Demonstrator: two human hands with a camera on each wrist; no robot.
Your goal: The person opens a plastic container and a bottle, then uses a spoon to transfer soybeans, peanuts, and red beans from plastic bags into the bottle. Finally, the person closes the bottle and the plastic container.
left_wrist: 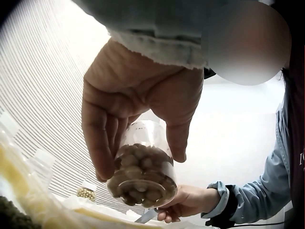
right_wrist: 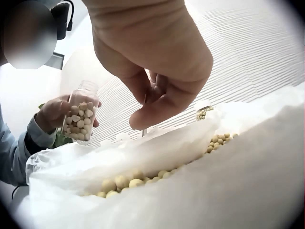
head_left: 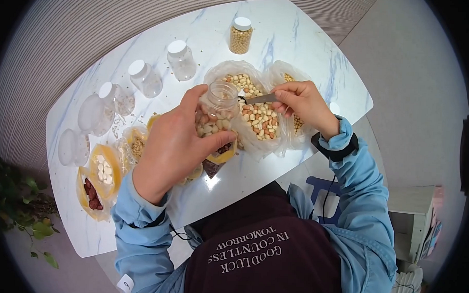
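My left hand (head_left: 165,139) grips a clear, uncapped jar (head_left: 223,96) around its sides, thumb opposite the fingers. Peanuts (left_wrist: 138,164) fill a good part of this jar, which is held tilted above the tabletop. Between thumb and fingers, my right hand (head_left: 305,105) pinches the handle of a metal spoon (head_left: 262,99). Its bowl overlaps the edge of the jar just below the mouth in the head view. Beneath the spoon lies an open plastic bag (head_left: 215,72) of shelled peanuts (head_left: 261,119). The right wrist view shows my right hand (right_wrist: 162,71) over the bags.
A second bag holds soybeans (head_left: 298,123). At the back stands a capped jar of soybeans (head_left: 240,41). Several white-lidded jars (head_left: 181,62) line the left. Yellow-edged bags hold dates (head_left: 92,196), white pieces (head_left: 104,170) and dark red beans (head_left: 213,167). Crumbs lie on the table (head_left: 320,56).
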